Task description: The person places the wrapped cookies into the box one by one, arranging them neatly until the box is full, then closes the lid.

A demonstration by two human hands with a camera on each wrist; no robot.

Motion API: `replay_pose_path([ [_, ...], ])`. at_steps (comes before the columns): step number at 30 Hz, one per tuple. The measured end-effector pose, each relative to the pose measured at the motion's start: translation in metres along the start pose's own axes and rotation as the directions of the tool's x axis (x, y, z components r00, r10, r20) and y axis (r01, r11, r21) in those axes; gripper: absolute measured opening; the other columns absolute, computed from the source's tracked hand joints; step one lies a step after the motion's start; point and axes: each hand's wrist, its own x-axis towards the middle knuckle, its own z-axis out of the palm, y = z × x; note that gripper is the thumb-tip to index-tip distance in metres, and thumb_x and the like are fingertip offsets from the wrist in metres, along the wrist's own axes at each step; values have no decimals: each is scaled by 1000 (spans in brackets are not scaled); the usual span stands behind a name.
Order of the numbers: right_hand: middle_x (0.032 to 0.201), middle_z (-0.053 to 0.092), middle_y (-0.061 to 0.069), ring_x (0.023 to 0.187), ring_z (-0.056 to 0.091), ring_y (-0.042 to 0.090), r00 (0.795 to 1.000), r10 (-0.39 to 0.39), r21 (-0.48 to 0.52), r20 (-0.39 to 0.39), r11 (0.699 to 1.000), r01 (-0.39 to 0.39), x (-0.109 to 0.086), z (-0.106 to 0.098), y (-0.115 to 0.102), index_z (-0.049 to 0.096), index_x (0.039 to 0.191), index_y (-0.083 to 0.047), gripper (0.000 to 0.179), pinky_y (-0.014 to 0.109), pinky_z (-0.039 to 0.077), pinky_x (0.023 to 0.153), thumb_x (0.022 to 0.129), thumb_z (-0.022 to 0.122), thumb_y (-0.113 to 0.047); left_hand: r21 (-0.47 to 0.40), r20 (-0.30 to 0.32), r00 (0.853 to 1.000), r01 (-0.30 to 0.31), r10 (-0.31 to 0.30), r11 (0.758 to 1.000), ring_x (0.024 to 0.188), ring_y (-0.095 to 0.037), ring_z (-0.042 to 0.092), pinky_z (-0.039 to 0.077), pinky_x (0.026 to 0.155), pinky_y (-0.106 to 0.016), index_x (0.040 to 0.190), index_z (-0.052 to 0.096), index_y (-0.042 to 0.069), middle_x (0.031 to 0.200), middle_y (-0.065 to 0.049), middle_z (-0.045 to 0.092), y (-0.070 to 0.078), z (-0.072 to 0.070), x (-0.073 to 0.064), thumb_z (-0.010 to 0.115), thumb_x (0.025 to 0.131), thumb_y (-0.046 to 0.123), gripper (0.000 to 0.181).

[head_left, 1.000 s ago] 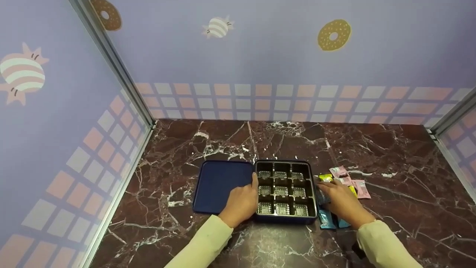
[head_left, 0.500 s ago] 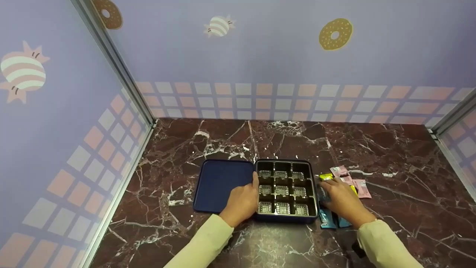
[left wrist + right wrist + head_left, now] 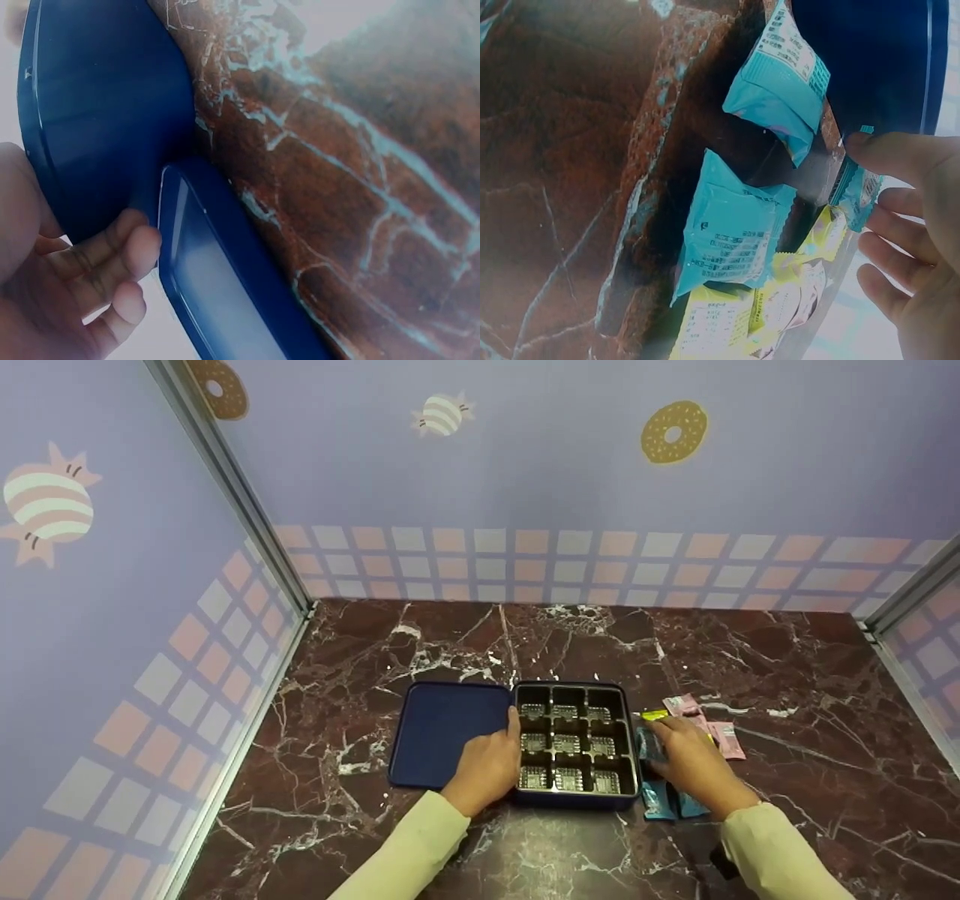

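A dark blue square box (image 3: 576,802) with a gold insert of several compartments stands in the head view, its blue lid (image 3: 442,727) flat on its left. My left hand (image 3: 487,772) rests against the box's left side, index finger straight along the rim. In the left wrist view, its other fingertips (image 3: 142,247) lie loosely bent near the corner between box and lid. My right hand (image 3: 694,761) is just right of the box. Between thumb and fingers it pinches a small teal wrapped snack packet (image 3: 851,187), partly hidden by the thumb.
More teal packets (image 3: 731,225), yellow packets (image 3: 712,322) and pink packets (image 3: 727,739) lie under and beyond my right hand on the dark red marble-patterned table (image 3: 450,645). Patterned lilac walls (image 3: 540,472) enclose the back and sides.
My right hand's fingers have drawn slightly to the right, so more of a teal packet beside the box shows. The left hand and the box stay as they were.
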Motion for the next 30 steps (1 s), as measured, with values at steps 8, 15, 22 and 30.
replay_pose_path([
  [8, 110, 61, 23, 102, 60, 41, 1000, 14, 33, 22, 999, -15, -1, -4, -1, 63, 116, 5, 51, 54, 48, 86, 69, 81, -7, 1, 1, 1000, -3, 3, 1000, 41, -14, 45, 37, 40, -32, 142, 42, -6, 61, -3, 61, 0, 0, 0, 59, 89, 18, 61],
  [15, 109, 62, 21, 102, 61, 40, 1000, -5, 41, -15, 999, 5, 0, -8, -1, 65, 113, 5, 50, 54, 48, 87, 68, 81, -7, 11, 30, 1000, -9, 9, 1000, 39, -10, 35, 28, 39, -28, 145, 39, -4, 58, 0, 56, 0, 0, 0, 56, 93, 20, 59],
  [22, 108, 63, 19, 101, 61, 37, 999, -12, 23, -30, 1000, 13, 0, -12, 1, 65, 112, 3, 49, 53, 48, 87, 68, 82, -9, 12, 8, 1000, -15, 15, 1000, 39, -11, 37, 30, 40, -29, 144, 40, -5, 60, -1, 57, 0, 0, 1, 57, 92, 20, 60],
  [30, 104, 63, 18, 95, 62, 35, 998, -31, 18, -47, 999, 32, -1, -15, 0, 65, 108, 2, 44, 51, 49, 83, 69, 82, -10, 5, -18, 1000, -9, 9, 1000, 40, -13, 43, 33, 39, -30, 142, 42, -6, 58, -1, 58, -1, 1, 0, 58, 90, 19, 60],
])
